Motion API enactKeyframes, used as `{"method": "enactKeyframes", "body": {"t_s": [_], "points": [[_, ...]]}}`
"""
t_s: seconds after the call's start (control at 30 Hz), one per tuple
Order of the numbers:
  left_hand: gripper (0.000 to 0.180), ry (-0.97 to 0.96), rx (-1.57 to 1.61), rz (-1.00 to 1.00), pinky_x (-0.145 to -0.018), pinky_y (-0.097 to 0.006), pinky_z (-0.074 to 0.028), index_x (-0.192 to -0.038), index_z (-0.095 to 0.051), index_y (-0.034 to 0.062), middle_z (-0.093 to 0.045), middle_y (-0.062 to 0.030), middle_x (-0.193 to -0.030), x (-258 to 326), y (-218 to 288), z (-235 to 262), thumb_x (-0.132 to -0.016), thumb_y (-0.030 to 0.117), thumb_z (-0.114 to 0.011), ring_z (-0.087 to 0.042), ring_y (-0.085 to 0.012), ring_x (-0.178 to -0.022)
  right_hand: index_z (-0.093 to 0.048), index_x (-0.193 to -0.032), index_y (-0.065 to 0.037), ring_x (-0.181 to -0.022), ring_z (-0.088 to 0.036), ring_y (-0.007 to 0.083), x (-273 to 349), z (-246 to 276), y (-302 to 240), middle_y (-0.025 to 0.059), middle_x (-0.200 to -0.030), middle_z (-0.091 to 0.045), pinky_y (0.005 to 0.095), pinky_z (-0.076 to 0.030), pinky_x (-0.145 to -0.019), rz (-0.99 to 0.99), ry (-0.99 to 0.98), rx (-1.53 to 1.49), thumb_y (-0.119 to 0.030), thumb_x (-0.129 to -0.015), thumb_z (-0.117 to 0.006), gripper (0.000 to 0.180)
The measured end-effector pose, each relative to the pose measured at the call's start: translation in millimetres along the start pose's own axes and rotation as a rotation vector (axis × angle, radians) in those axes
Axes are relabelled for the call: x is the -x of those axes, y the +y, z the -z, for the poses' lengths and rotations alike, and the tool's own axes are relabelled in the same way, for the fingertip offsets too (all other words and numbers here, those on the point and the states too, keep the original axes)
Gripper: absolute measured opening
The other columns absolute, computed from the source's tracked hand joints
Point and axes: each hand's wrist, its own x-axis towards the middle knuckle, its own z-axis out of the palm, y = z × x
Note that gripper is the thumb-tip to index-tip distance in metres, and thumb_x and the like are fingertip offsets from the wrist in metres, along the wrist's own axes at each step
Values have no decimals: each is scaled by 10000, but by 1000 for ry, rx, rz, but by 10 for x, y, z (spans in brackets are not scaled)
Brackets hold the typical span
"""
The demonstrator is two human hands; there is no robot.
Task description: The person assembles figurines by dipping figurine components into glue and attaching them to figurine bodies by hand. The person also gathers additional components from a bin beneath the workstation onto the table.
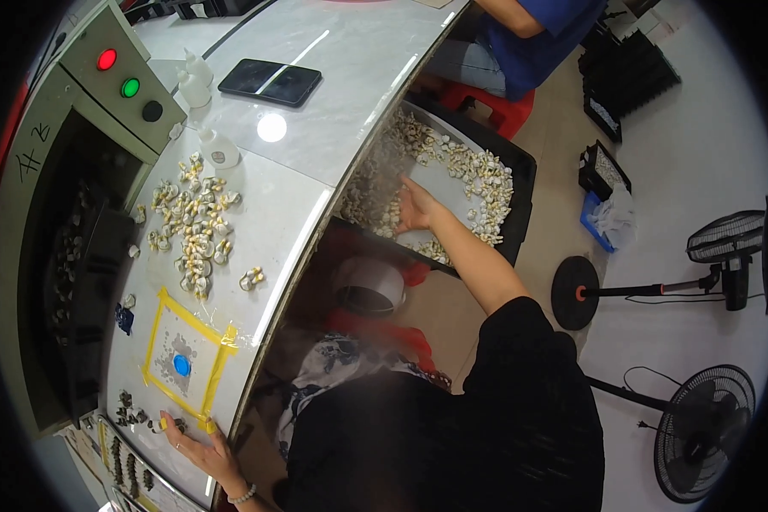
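My right hand (pixel 416 207) reaches into a black bin (pixel 525 183) at the table's right side, thumb and fingers apart among many small white-and-yellow pieces (pixel 489 183) of a kind I cannot make out. Its fingertips are partly hidden by the pieces. On the table's near edge, my left hand (pixel 200 452) rests with its fingers apart, beside small dark pieces (pixel 130 412). A little yellow-and-white piece (pixel 163 423) lies at its fingertips. A yellow tape frame (pixel 164 320) with a blue round spot (pixel 182 365) is just beyond. Farther off lies a loose pile of white-and-yellow pieces (pixel 198 226).
A grey machine (pixel 38 111) with lit buttons and a dark opening borders the table's left. White squeeze bottles (pixel 219 149) and a black phone (pixel 270 82) stand or lie farther back. Another person (pixel 542 43) sits beyond the bin. Two fans (pixel 706 433) stand at right.
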Motion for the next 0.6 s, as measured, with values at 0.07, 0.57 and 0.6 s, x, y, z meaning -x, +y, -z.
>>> {"method": "enactKeyframes", "body": {"t_s": [0.07,0.57,0.6], "points": [[664,-33,-1,25,-1052,-445,-271,-1377,-311,-16,-381,-208,-1370,-6,-8,6,-914,422,-496,-356,-373,-1265,-225,-1447,-159,-1331,-271,367,20,-148,-42,135,-1463,-298,678,-150,-1002,53,-86,-45,-668,-867,-343,780],[666,-35,-97,18,-1061,-482,-253,-1369,-319,-23,-350,-248,-1380,-32,31,39,-905,419,-500,-300,-400,-1295,-584,-1159,-101,-1031,-564,264,-430,-273,-121,75,-1128,-609,484,-439,-894,157,-155,-199,-566,-821,-563,575],[666,-32,-99,23,-1061,-482,-253,-1369,-319,-23,-350,-248,-1380,-25,30,37,-905,419,-500,-300,-400,-1295,-593,-1138,-94,-998,-580,268,-478,-253,-111,80,-1103,-620,487,-456,-869,170,-161,-209,-550,-814,-585,559]]}}
